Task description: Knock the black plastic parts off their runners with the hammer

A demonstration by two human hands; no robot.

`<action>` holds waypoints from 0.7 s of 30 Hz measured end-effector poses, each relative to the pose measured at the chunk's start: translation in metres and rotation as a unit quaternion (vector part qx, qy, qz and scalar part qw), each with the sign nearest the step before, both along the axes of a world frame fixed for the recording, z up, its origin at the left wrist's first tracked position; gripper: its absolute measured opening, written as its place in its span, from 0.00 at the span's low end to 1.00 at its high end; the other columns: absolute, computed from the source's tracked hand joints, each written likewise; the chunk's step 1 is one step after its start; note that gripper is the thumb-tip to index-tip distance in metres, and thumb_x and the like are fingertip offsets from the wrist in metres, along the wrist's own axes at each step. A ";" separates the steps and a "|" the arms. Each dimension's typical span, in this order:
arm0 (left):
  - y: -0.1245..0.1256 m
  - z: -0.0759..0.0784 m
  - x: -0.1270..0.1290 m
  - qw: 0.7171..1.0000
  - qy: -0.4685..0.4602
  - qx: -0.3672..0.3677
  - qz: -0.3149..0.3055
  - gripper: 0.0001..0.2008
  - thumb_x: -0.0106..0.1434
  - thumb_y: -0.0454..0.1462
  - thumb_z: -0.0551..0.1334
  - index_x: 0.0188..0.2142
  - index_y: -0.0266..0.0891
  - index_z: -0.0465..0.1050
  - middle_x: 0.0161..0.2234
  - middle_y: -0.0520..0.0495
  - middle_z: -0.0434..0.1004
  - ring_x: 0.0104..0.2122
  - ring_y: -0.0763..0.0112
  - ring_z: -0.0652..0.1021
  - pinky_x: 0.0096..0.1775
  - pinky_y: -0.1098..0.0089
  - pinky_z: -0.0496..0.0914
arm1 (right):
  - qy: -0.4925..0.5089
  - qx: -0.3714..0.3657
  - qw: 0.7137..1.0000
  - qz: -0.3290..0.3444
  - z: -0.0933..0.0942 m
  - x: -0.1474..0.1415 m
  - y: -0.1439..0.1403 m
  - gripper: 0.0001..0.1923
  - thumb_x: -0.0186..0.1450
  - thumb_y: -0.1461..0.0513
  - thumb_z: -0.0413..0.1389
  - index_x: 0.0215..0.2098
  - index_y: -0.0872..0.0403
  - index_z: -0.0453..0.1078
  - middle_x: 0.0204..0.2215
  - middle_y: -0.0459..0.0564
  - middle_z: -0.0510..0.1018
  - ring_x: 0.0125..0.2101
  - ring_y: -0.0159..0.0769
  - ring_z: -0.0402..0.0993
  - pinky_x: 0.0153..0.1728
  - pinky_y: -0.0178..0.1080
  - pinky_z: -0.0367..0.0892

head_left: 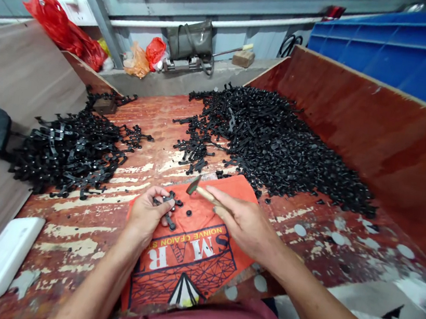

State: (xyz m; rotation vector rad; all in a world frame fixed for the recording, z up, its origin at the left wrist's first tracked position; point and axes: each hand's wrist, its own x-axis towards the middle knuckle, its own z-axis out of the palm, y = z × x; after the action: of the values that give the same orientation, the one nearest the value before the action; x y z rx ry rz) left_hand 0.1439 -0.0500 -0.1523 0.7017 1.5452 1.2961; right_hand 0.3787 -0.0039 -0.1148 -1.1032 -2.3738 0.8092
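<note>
Black parts pile [277,147], orange cloth [193,246], white case [1,260]

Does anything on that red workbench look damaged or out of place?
The workbench surface is badly worn, its red paint flaked off in pale streaks. A few black parts lie strayed between the two heaps.

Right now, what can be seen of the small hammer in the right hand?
The small hammer has a dark, greenish metal head and a pale wooden handle. Only the head and a short stretch of handle show; the rest is hidden in the grip of the right hand. It lies tilted, head pointing up and left, above the orange cloth, close to the small black parts pinched by the left hand. Whether the head touches anything cannot be told.
</note>
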 end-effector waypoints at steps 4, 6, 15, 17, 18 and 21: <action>0.001 0.000 0.000 1.000 0.001 0.002 0.000 0.20 0.44 0.41 0.73 0.32 0.39 0.65 0.16 0.57 0.72 0.10 0.80 0.66 0.14 0.81 0.59 | 0.052 0.048 0.997 0.016 0.010 -0.007 -0.010 0.25 0.75 0.61 0.44 0.69 0.41 0.54 0.57 0.44 0.74 0.52 0.39 0.74 0.54 0.43 0.68; 0.002 -0.001 0.001 1.000 0.002 0.004 -0.001 0.20 0.44 0.41 0.72 0.32 0.39 0.65 0.16 0.57 0.71 0.10 0.80 0.66 0.13 0.81 0.59 | -0.015 0.048 0.998 0.023 0.006 -0.010 -0.013 0.26 0.74 0.61 0.47 0.69 0.42 0.54 0.49 0.47 0.79 0.45 0.40 0.78 0.48 0.43 0.72; 0.001 -0.003 0.002 1.000 0.014 0.007 0.002 0.19 0.46 0.41 0.72 0.32 0.39 0.65 0.16 0.58 0.71 0.10 0.80 0.66 0.13 0.80 0.59 | -0.072 0.048 0.996 0.016 -0.003 -0.016 -0.011 0.26 0.74 0.62 0.47 0.69 0.41 0.54 0.44 0.48 0.81 0.41 0.41 0.79 0.43 0.42 0.72; 0.001 -0.003 0.002 1.000 0.014 0.004 0.001 0.20 0.45 0.42 0.72 0.32 0.39 0.64 0.16 0.58 0.71 0.09 0.80 0.65 0.13 0.80 0.58 | -0.106 0.038 0.993 0.031 -0.003 -0.018 -0.011 0.27 0.73 0.63 0.49 0.68 0.38 0.56 0.42 0.46 0.82 0.38 0.41 0.80 0.39 0.40 0.73; 0.001 -0.003 0.002 1.000 0.014 0.005 0.002 0.20 0.45 0.42 0.72 0.32 0.39 0.64 0.16 0.58 0.70 0.09 0.80 0.65 0.13 0.80 0.58 | -0.098 0.040 0.994 0.030 -0.004 -0.019 -0.011 0.27 0.73 0.62 0.48 0.68 0.38 0.55 0.43 0.46 0.82 0.40 0.40 0.80 0.41 0.40 0.73; 0.001 -0.006 0.003 1.000 0.017 0.011 0.001 0.20 0.46 0.42 0.72 0.33 0.40 0.64 0.17 0.59 0.71 0.10 0.80 0.66 0.14 0.80 0.59 | -0.070 0.054 0.996 0.021 -0.007 -0.022 -0.011 0.26 0.74 0.62 0.46 0.69 0.40 0.54 0.49 0.47 0.80 0.44 0.40 0.78 0.45 0.40 0.71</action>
State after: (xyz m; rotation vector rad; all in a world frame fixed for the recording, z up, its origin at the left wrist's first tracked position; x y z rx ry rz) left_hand 0.1468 -0.0490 -0.1584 0.7403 1.5602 1.3110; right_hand 0.3567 -0.0151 -0.1214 -1.1019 -2.5310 0.6282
